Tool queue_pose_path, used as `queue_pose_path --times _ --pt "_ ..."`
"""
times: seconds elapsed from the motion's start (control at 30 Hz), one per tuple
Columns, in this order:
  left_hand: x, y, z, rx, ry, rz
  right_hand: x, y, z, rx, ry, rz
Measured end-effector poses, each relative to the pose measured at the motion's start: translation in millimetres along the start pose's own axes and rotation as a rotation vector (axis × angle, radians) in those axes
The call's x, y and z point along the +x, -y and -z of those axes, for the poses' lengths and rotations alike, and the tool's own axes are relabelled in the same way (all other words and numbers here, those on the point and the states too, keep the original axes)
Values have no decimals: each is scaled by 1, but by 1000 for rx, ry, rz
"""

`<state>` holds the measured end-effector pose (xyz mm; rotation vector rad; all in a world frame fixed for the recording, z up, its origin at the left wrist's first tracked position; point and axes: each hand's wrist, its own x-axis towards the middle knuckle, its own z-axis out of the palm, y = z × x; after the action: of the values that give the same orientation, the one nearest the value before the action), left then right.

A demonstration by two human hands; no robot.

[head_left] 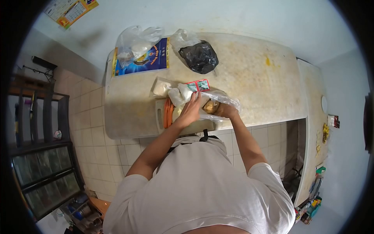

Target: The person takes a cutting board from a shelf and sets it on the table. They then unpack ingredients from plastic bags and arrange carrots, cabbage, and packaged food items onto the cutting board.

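Note:
A clear plastic bag [233, 102] lies near the table's front edge, with a brown potato-like item [210, 106] showing in it. My right hand [225, 110] is inside or under the bag's film, beside the brown item; its fingers are partly hidden. My left hand [191, 109] touches the bag's left edge, its fingers close together. Left of it are orange carrots [168, 113] on a pale cutting board [159, 115]. White plastic packets [180, 94], a packet of pale contents [161, 87] and a red-edged green sachet [198, 85] lie just behind.
On the table [249, 74], a black plastic bag [199, 57] sits at the back. A clear bag [137, 43] rests on a blue printed sheet [150, 62] at the back left. A side counter [311, 85] adjoins at right; a dark rack [41, 117] stands at left.

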<state>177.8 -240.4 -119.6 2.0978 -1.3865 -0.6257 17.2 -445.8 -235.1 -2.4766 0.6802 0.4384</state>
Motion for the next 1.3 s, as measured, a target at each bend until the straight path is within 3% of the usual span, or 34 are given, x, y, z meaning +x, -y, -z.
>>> queue_pose_path --times 0.13,0.23,0.43,0.53,0.73,0.83,1.03,1.13,1.3 --pt "1 12 -3 -106 -58 14 2 23 -10 208 -45 -133" --pt "-5 20 -3 -119 -72 65 -13 40 -7 85 -264 136" --pt "-13 24 2 -190 -61 192 -27 50 -7 276 -156 74" --pt "-13 26 2 -160 -136 95 -17 33 -31 349 -256 137" --pt "-10 25 1 -252 -150 51 -31 28 -39 219 -81 -175" --pt "-10 25 1 -282 -161 26 -43 41 -21 173 -25 -188" --pt "-13 21 7 -284 -148 21 -50 45 -4 235 -36 -342" --pt "-13 22 7 -320 -180 -16 -46 43 -14 183 -230 -362" --pt "-13 21 7 -403 -158 16 -44 44 -10 281 -242 -376"
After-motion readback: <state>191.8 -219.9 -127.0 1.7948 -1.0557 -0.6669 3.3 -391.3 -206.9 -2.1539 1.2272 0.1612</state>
